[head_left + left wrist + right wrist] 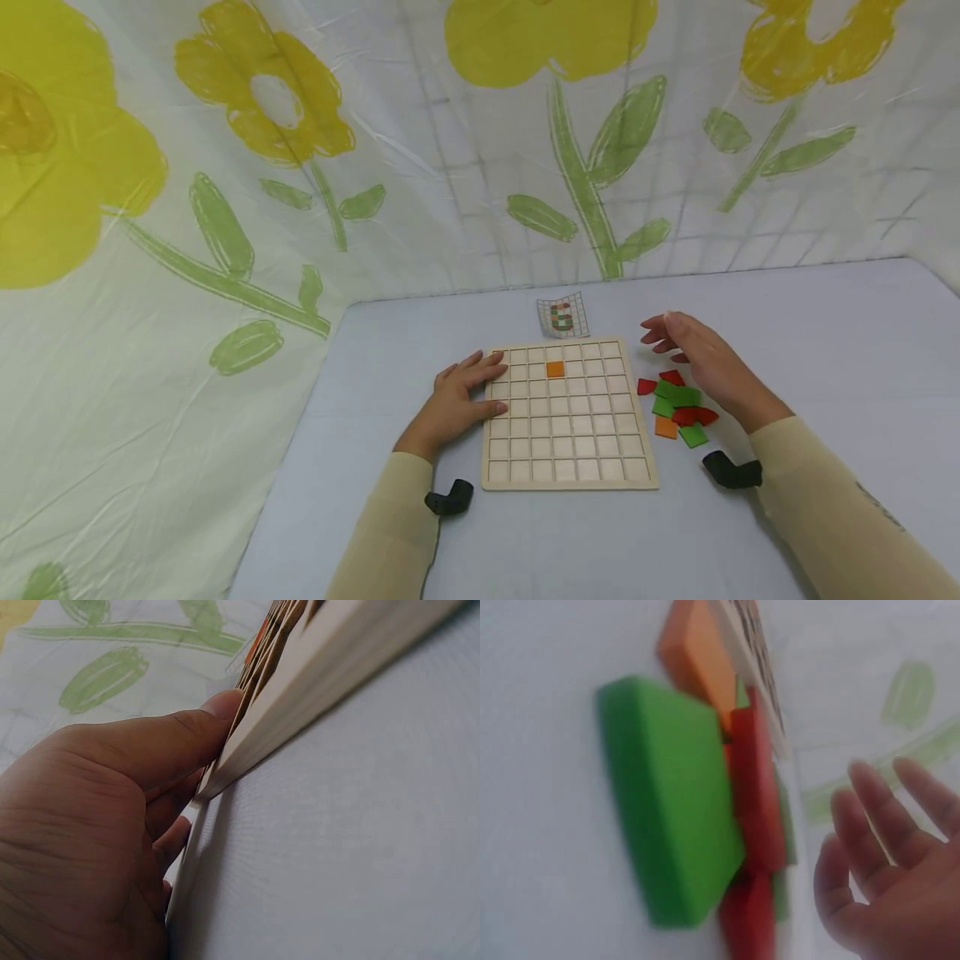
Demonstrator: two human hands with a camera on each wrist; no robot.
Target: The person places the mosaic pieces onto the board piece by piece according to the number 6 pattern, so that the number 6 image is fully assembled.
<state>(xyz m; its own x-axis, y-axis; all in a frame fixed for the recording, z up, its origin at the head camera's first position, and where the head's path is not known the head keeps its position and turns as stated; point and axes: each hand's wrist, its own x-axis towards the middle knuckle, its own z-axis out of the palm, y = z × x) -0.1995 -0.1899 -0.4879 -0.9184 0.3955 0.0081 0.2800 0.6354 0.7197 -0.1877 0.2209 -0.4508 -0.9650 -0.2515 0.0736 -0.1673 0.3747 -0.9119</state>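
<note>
A light wooden grid board (pixel 570 425) lies on the table, with one orange square tile (pixel 555 369) in a cell near its far edge. My left hand (pixel 459 400) rests on the board's left edge, fingers spread and thumb on the rim; the left wrist view shows the thumb (pixel 180 742) against the frame. My right hand (pixel 705 362) hovers beside the board's right edge, holding nothing, its fingers loosely bent. Just below it lies a loose pile of green tiles (pixel 663 406), red pieces (pixel 693 416) and a loose orange tile (pixel 666 427). In the right wrist view a green tile (pixel 667 802) looms close.
A small paper card (pixel 562 317) with a coloured grid pattern lies behind the board. The white table (pixel 420 333) meets a hanging cloth (pixel 465 208) printed with yellow flowers. Black wrist cameras sit on both sleeves.
</note>
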